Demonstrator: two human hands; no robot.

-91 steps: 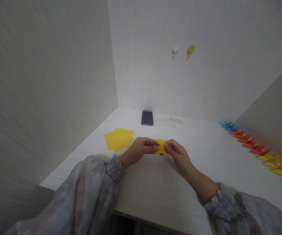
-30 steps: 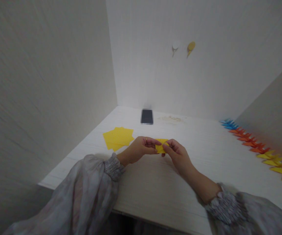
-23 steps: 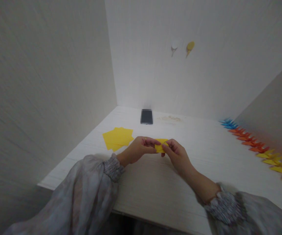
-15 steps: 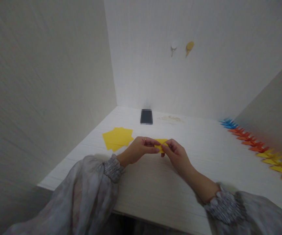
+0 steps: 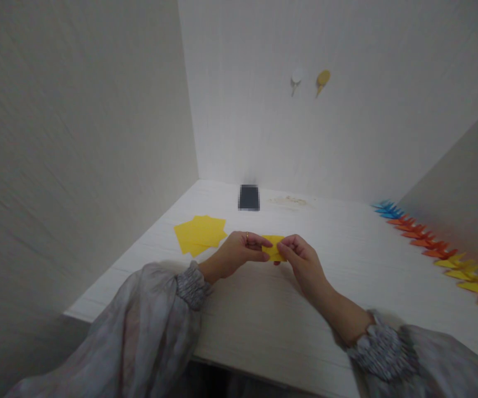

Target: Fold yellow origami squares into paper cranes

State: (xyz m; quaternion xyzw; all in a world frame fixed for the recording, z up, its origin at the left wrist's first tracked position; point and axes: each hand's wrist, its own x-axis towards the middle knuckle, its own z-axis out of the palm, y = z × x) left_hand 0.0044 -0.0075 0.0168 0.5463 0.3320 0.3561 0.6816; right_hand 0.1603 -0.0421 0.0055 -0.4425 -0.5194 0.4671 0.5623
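Observation:
Between my two hands is a small folded piece of yellow paper (image 5: 273, 252), held just above the white table. My left hand (image 5: 242, 251) pinches its left side, thumb below and index finger along the top. On the right side, my right hand (image 5: 301, 257) grips the paper between thumb and fingers, its thumb lying on the front face. Parts of the paper are covered by my fingertips, so its exact fold is hard to make out. Left of my left hand lie several loose yellow paper sheets (image 5: 199, 233), overlapping.
A row of folded paper figures (image 5: 433, 243), blue, orange and yellow, runs along the table's right side. A dark pixelated rectangle (image 5: 249, 198) lies at the back. Two hooks (image 5: 322, 78), one white and one yellow, are on the back wall. The white table (image 5: 239, 320) ends near me.
My right thumb has shifted slightly right and away from my left fingertips, so more of the yellow paper's face shows between my hands. The loose sheets and paper figures stay put.

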